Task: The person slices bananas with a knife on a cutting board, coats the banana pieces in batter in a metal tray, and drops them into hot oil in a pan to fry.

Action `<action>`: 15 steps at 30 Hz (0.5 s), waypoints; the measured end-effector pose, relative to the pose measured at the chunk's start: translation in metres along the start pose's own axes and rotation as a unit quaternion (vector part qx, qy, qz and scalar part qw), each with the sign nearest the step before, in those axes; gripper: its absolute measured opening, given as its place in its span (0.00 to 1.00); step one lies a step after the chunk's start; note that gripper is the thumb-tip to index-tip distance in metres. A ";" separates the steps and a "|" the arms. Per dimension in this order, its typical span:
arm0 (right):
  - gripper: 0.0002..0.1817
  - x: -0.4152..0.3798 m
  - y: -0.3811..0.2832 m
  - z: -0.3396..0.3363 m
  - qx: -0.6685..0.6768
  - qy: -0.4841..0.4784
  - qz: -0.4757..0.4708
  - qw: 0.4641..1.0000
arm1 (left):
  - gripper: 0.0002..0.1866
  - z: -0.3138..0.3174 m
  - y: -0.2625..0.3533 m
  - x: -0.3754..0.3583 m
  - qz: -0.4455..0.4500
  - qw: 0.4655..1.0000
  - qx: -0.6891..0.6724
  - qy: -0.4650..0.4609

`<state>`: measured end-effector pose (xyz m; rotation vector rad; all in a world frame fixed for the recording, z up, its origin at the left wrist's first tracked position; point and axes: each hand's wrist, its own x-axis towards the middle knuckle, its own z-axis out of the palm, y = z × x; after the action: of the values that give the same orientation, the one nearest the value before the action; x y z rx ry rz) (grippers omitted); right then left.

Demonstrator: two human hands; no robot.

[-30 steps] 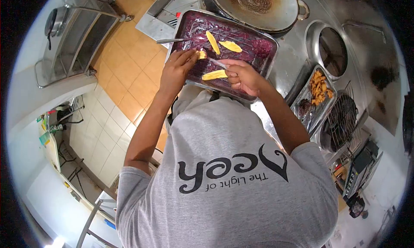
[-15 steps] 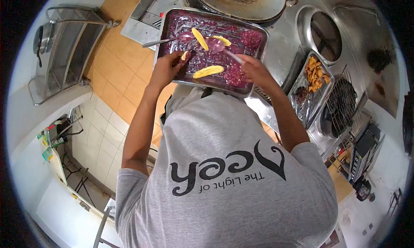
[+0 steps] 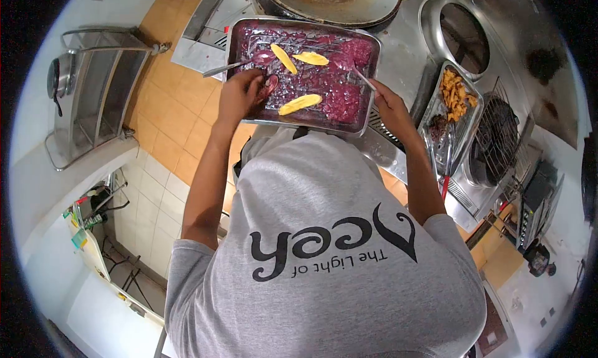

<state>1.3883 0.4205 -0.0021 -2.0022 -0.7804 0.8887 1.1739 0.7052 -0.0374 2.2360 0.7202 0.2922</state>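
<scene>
A person in a grey printed shirt fills the lower half of the frame, both arms reaching up toward a steel tray (image 3: 374, 78) coated in dark purple paste near the top centre. The left hand (image 3: 240, 96) rests on the tray's left part, its fingers curled down into the paste around a small purple-smeared piece; whether it truly grips that piece cannot be told. The right hand (image 3: 389, 103) sits at the tray's right edge, closed on the handle of a thin metal utensil (image 3: 363, 79) whose tip points up and left into the paste. Three yellow slices lie on the paste: one slanted slice (image 3: 283, 58) and a second (image 3: 311, 58) just beside it near the tray's upper middle, and a third slice (image 3: 300, 104) lower down, between the two hands. A spoon (image 3: 233, 65) lies across the tray's left rim, its bowl in the paste and its handle sticking out to the left. Above the tray, at the top edge, is a large wok (image 3: 336, 0). At the right, on the steel bench (image 3: 408, 53), stands a smaller tray of fried pieces (image 3: 453, 96), with a wire rack (image 3: 495, 143) beside it further right.
</scene>
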 end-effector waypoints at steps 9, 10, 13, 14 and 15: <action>0.19 -0.008 0.002 0.024 -0.061 -0.014 0.003 0.998 | 0.26 0.027 0.007 -0.038 0.164 0.939 0.298 -0.055; 0.19 -0.009 0.001 0.026 -0.074 -0.012 -0.002 0.997 | 0.26 0.023 0.006 -0.042 0.165 0.933 0.315 -0.060; 0.19 -0.008 -0.013 0.031 -0.125 -0.007 -0.031 0.992 | 0.27 0.013 0.000 -0.048 0.136 0.921 0.351 -0.097; 0.19 -0.006 -0.019 0.034 -0.126 -0.006 -0.063 0.990 | 0.28 0.012 -0.001 -0.049 0.130 0.924 0.349 -0.082; 0.20 -0.003 -0.026 0.038 -0.127 -0.005 -0.095 0.987 | 0.28 0.011 0.001 -0.051 0.125 0.927 0.346 -0.068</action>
<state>1.3509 0.4466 0.0037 -2.0993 -1.1173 0.7191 1.1370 0.6686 -0.0434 2.9954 0.5046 -0.0125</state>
